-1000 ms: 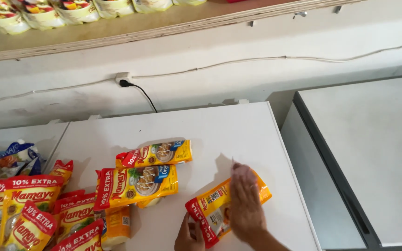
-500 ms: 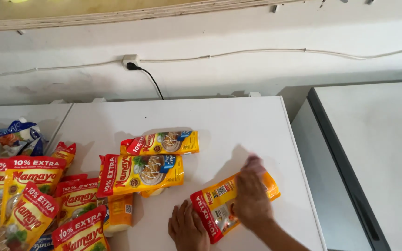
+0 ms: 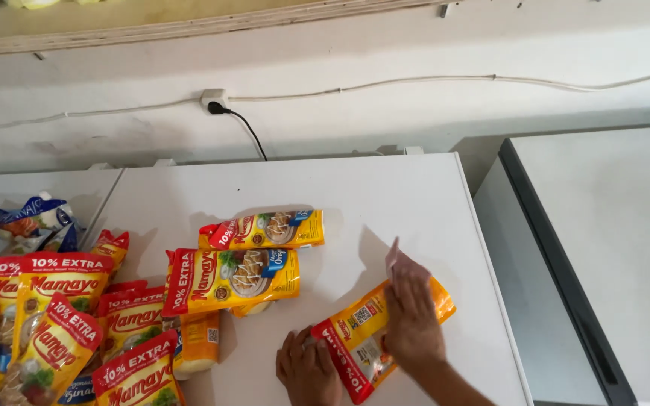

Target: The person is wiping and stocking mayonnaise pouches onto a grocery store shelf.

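Observation:
A yellow and red sauce pouch (image 3: 355, 331) lies back side up and slanted on the white freezer lid (image 3: 355, 195). My right hand (image 3: 413, 319) lies flat across its middle, and a thin pale slip sticks up from the fingertips. My left hand (image 3: 306, 368) touches the pouch's red lower end with curled fingers. Two more pouches of the same kind, one (image 3: 263, 229) and another (image 3: 231, 280), lie face up just left of it.
Several more yellow and red pouches (image 3: 54, 323) are heaped at the lower left, with a blue and white packet (image 3: 31, 222) behind them. A second white freezer (image 3: 611, 248) with a dark edge stands on the right. A black cable runs from a wall socket (image 3: 214, 99).
The view has tilted down a little and the shelf has left the frame. My left hand has come up to the pouch's lower end; my right hand stays flat on it.

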